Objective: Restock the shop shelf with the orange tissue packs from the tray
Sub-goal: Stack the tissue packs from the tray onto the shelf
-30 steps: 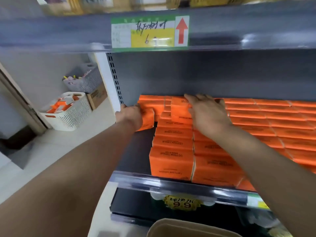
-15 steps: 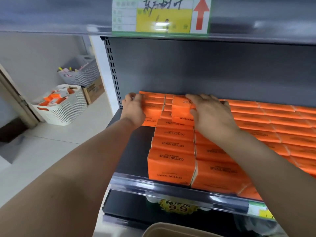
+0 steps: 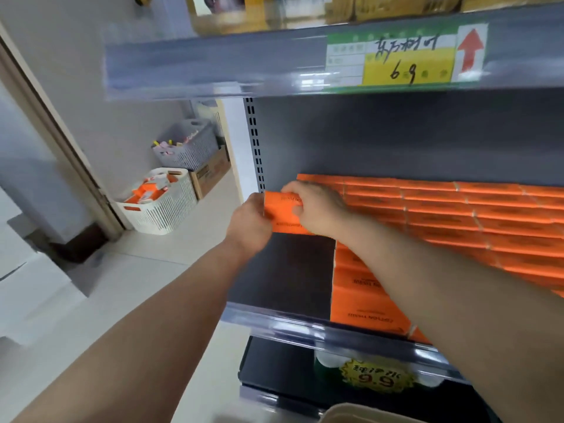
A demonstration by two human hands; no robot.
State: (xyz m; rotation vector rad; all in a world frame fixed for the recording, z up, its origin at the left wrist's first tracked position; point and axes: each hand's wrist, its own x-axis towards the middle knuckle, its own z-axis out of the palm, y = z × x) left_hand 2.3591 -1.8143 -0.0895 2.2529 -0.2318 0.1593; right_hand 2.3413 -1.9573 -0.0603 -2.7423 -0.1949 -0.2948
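Left grip [image 3: 250, 222] and right grip [image 3: 317, 209] both clasp one orange tissue pack [image 3: 282, 213]: the left curls round its left end, the right lies over its top edge with the thumb on the front. The pack is at the rear left of the shelf [image 3: 283, 270], just beside the stocked rows [image 3: 457, 215]; the white tray [image 3: 161, 209] sits on the floor, well apart

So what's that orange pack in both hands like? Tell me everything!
The orange pack is a bright block in smooth, shiny-looking wrap with small dark print. It lies level at the left end of the back row of packs, above the dark shelf, by the slotted upright. The left hand grips its left end; the right hand curls over its top and front. Whether it rests on the shelf I cannot tell.
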